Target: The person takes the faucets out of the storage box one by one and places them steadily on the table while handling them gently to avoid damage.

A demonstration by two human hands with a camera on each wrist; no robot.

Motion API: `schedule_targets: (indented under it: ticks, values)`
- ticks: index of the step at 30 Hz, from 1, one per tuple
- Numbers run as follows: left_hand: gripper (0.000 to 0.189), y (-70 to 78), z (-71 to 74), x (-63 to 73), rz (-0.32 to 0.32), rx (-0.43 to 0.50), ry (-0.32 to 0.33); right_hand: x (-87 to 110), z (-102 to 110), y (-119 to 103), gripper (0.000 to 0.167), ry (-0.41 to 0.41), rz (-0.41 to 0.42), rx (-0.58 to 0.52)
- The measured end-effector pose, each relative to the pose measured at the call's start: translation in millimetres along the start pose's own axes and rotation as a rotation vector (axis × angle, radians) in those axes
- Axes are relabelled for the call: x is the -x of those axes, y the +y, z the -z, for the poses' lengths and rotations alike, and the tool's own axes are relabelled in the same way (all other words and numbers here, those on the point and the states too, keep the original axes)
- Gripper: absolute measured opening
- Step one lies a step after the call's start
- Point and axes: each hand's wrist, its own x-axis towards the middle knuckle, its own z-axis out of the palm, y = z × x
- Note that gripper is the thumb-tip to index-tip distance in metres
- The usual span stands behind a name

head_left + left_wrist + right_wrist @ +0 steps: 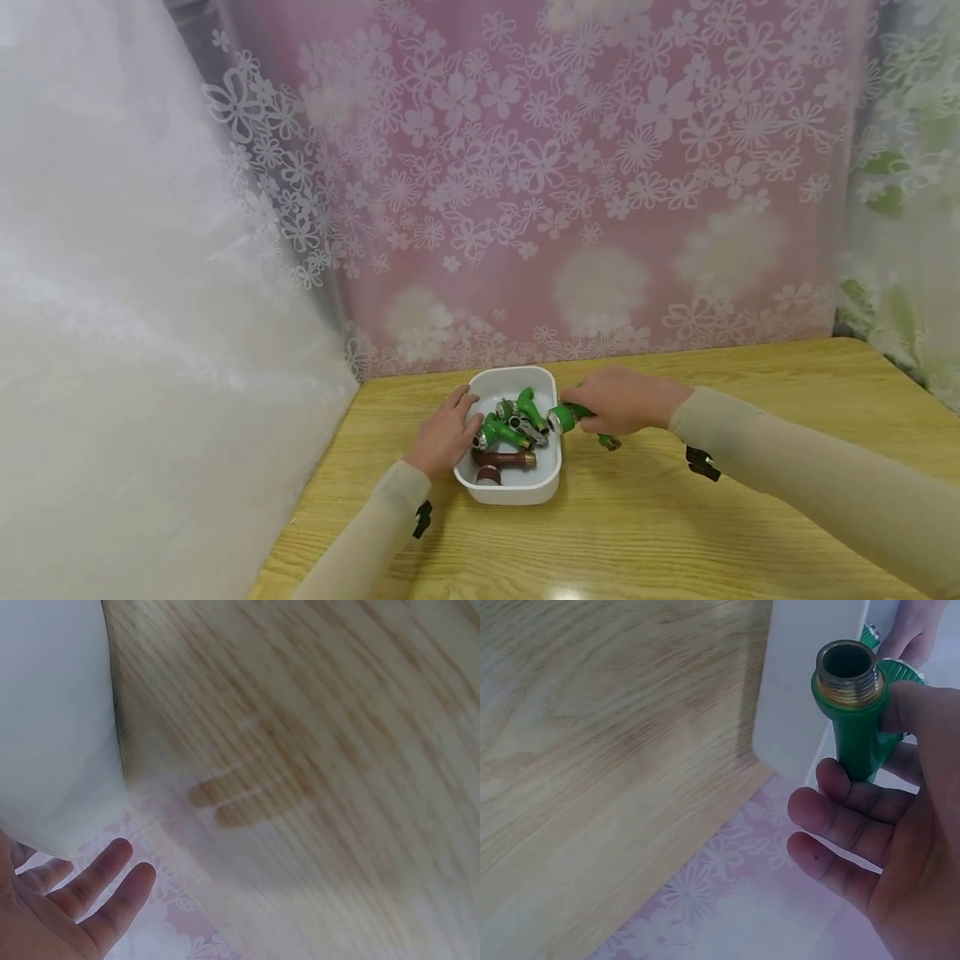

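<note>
My right hand [626,400] grips a green pipe fitting [855,739] at the right rim of a white plastic bin [517,496]. Its brass threaded end faces the camera in the right wrist view, and in the head view its wide silver-edged end points toward the bin. My left hand [444,435] lies at the bin's left rim, fingers extended over it. Relaxed, spread fingers [94,881] show beside the bin's wall in the left wrist view. Inside the bin lie several green fittings [531,408], a silver metal piece [528,431] and a brown elbow-shaped fitting [510,459].
The bin stands on a wood-grain table [637,533], close to its back edge. Behind hangs a pink curtain [487,208] with white flowers. A white sheet [150,333] borders the left side, and a green-patterned curtain [907,233] hangs at the right.
</note>
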Motion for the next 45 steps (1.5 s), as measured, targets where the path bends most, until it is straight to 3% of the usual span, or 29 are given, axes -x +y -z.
schedule_targets:
  ticks: [5, 18, 23, 35, 45]
  values:
    - [0.048, 1.6, 1.2, -0.2, 0.006, 0.001, -0.009, 4.4, -8.3, 9.9, 0.010, -0.011, -0.040, -0.016]
    - [0.049, 2.9, 3.1, 0.4, 0.014, 0.001, -0.015, 5.7, -25.1, 26.1, 0.016, -0.001, -0.125, 0.034]
    - [0.051, 2.4, 3.1, 0.8, 0.017, 0.012, -0.017, 1.6, -33.4, 30.2, 0.017, -0.002, -0.153, 0.059]
    - [0.053, 3.6, 2.5, 0.9, 0.039, 0.006, -0.021, -15.7, -52.0, 40.9, 0.019, -0.024, -0.260, -0.008]
    - [0.051, 2.9, 2.5, -0.1, 0.050, 0.029, -0.032, -25.9, -56.3, 39.6, 0.014, -0.017, -0.268, -0.009]
